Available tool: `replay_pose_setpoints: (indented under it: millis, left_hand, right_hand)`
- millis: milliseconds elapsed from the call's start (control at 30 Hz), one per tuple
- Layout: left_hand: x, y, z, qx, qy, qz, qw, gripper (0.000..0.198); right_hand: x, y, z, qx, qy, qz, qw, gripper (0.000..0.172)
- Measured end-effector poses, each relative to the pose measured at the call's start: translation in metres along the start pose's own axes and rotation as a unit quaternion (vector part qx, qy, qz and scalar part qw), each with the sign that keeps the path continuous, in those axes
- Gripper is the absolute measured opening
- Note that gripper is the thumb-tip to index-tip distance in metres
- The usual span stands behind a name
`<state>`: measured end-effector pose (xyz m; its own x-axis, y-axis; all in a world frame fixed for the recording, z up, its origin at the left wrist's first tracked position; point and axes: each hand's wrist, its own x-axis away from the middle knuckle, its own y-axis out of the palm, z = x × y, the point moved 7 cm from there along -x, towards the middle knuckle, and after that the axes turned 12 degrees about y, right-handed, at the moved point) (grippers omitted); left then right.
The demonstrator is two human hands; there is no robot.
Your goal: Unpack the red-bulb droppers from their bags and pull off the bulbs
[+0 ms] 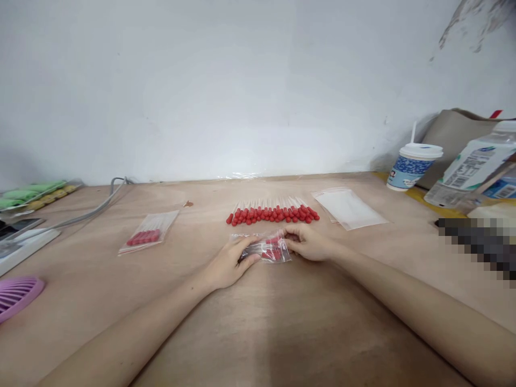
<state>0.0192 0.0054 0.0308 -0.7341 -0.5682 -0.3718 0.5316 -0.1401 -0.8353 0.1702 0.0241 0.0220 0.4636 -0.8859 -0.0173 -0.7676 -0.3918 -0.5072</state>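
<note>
The left hand (230,264) and the right hand (309,242) hold one clear bag (265,248) with red-tipped sticks (272,253), near a loose row (273,214)

Paper cup (410,167) beside clear bottle (470,171)

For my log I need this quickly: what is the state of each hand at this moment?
Left hand: closed, holding the bag.
Right hand: closed, thumb and fingers at the bag's edge.

Indoor workspace — wood-toned tabletop (226,333), white wall (242,80)
</note>
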Motion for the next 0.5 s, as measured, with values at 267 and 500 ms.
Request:
replay_pose_setpoints:
  millis: [267, 500]
  left_hand:
    - [0.001, 0.000, -0.002, -0.012, -0.009, 0.006, 1.000, 0.036]
    - [0.003, 0.001, -0.005, -0.013, -0.010, 0.002, 1.000, 0.036]
  right_hand:
    - [0.004, -0.031, 0.003, 0.077, 0.087, -0.004, 0.993, 0.023]
    - [0.030, -0.110, 0.003, 0.139, 0.136, 0.037, 0.980, 0.029]
